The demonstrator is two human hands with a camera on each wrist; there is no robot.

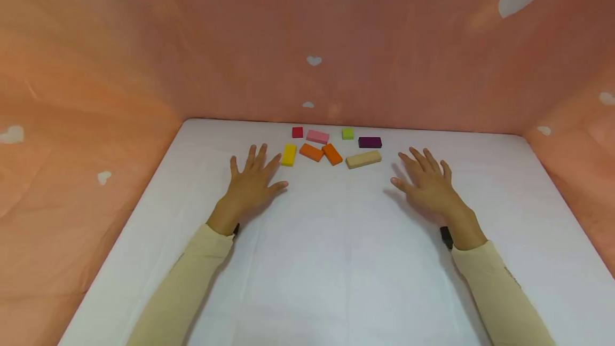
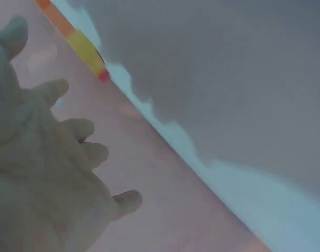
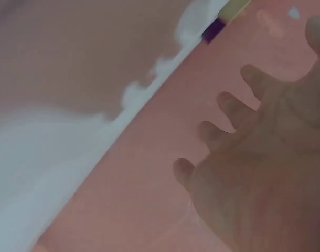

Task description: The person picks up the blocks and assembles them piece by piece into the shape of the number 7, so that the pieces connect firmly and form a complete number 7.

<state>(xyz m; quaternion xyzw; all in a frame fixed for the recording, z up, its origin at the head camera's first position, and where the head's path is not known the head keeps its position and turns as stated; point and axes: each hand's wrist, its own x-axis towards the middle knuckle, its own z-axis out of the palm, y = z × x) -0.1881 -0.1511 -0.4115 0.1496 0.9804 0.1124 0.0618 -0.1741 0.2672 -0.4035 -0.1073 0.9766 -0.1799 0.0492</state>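
Several small coloured blocks lie near the far edge of the white table. My left hand [image 1: 252,186] has its fingers spread and holds nothing; its fingertips are nearest the yellow block [image 1: 289,155]. To the right of that block lie two orange blocks [image 1: 311,152], close together. Behind them are a red block [image 1: 297,132], a pink block [image 1: 317,136] and a light green block [image 1: 348,133]. A dark purple block [image 1: 370,142] sits behind a longer beige block [image 1: 363,159]. My right hand [image 1: 426,185], fingers also spread, holds nothing and hovers right of the beige block.
The white tabletop [image 1: 307,260] stretches toward me beneath both forearms. An orange-pink cloth [image 1: 384,57] with pale hearts rises behind the table and along both sides. A dark strap piece [image 1: 446,237] shows at the right wrist.
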